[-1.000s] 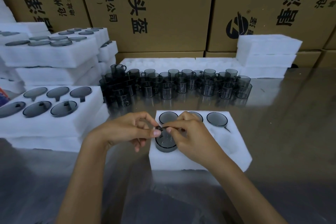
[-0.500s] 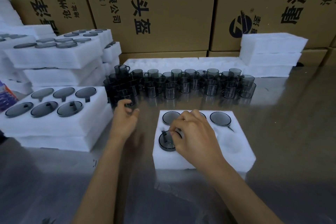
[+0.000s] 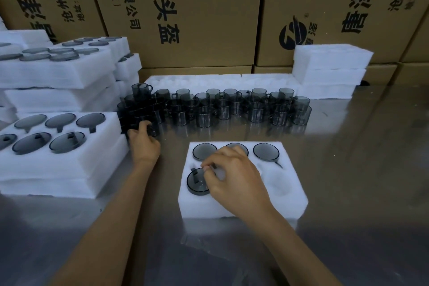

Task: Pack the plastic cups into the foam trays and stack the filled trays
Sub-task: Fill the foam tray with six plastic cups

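Observation:
A white foam tray point(image 3: 285, 202) lies on the steel table in front of me. Its back row holds three smoky grey plastic cups, and a fourth cup point(image 3: 196, 182) sits in the front left hole. My right hand point(image 3: 234, 176) rests over that cup with curled fingertips at its handle. My left hand point(image 3: 145, 144) has reached to the left end of the cluster of loose grey cups point(image 3: 222, 107) and grips one cup point(image 3: 152, 129) there. The tray's front middle and front right holes show bare foam.
Stacks of filled foam trays point(image 3: 58, 169) stand at the left. Empty foam trays point(image 3: 329, 67) are piled at the back right, with a long foam strip behind the cups. Cardboard boxes point(image 3: 185, 18) wall off the back. Bare steel table point(image 3: 359, 169) lies to the right.
My left hand left the tray and reached up left to the loose cups, closing on one. The fourth cup has sunk into its hole under my right hand.

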`<state>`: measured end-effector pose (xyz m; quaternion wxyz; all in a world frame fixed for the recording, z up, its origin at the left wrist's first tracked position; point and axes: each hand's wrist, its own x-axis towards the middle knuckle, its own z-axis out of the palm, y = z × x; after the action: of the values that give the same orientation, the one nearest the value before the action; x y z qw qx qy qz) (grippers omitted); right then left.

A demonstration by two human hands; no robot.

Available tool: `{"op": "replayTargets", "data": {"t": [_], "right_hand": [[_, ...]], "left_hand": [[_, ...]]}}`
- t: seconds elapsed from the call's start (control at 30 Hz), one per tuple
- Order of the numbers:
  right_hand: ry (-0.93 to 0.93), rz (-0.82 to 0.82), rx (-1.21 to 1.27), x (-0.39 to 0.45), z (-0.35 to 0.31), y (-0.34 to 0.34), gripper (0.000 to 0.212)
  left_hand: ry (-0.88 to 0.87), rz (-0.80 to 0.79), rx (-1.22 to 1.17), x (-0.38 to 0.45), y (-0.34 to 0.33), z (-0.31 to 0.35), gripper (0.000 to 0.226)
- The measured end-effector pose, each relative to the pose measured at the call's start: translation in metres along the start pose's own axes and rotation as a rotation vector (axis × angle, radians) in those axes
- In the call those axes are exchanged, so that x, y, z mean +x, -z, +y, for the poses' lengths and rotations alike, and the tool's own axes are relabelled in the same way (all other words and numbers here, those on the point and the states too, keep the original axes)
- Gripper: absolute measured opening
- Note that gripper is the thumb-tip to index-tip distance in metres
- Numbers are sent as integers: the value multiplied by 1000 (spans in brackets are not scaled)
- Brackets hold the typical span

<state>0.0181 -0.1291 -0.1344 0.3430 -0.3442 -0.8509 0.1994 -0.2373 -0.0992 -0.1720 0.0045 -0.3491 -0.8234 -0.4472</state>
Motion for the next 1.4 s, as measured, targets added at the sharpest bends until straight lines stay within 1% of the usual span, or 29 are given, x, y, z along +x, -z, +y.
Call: {"op": "replayTargets", "data": {"t": [0.1,0.23,0.3,0.4,0.5,0.6,0.67,0.73,0.77,0.87,0.97,1.03,1.1,1.17,1.2,1.27,1.33,1.4], "right_hand": [[-27,7,39,2,2,1,15],[-37,1,90,3,4,1,14],[-58,-2,118,4,6,2,14],[-85,-17,160,6,8,3,15],[-110,-12,228,5,9,5,16],[-137,36,351,4,8,9,20],[-116,71,421,3,6,12,26],[-72,99,445,0,3,15,31],[-54,111,437,-1,2,17,31],[-34,121,415,-4,2,20,32],[-40,125,456,-4,4,24,44],[-68,135,473,-3,7,27,51],[-110,135,498,0,10,34,57],[-147,133,590,4,15,46,52],[-167,114,642,6,19,54,48],[-174,17,684,7,28,72,44],[-157,-113,604,5,35,85,43],[-143,-213,522,3,37,91,47]], "left_hand": [[-96,22,62,-2,-2,-4,30],[-180,30,149,-6,-2,-4,22],[-223,21,114,-13,-2,-3,18],[-329,11,-40,-30,0,2,13],[-408,41,-171,-50,4,18,22],[-392,112,-350,-70,19,52,28],[-399,134,-405,-81,31,77,38],[-435,96,-437,-91,38,96,50],[-440,76,-449,-96,40,103,53],[-386,18,-437,-107,43,117,47],[-331,-76,-420,-118,42,123,47],[-339,-143,-429,-126,42,128,45],[-355,-230,-508,-135,42,135,44],[-372,-315,-563,-141,42,140,44],[-373,-353,-575,-143,42,141,37],[-348,-404,-605,-142,43,140,21],[-303,-447,-654,-137,46,138,19],[-275,-478,-666,-129,50,135,20]]}}
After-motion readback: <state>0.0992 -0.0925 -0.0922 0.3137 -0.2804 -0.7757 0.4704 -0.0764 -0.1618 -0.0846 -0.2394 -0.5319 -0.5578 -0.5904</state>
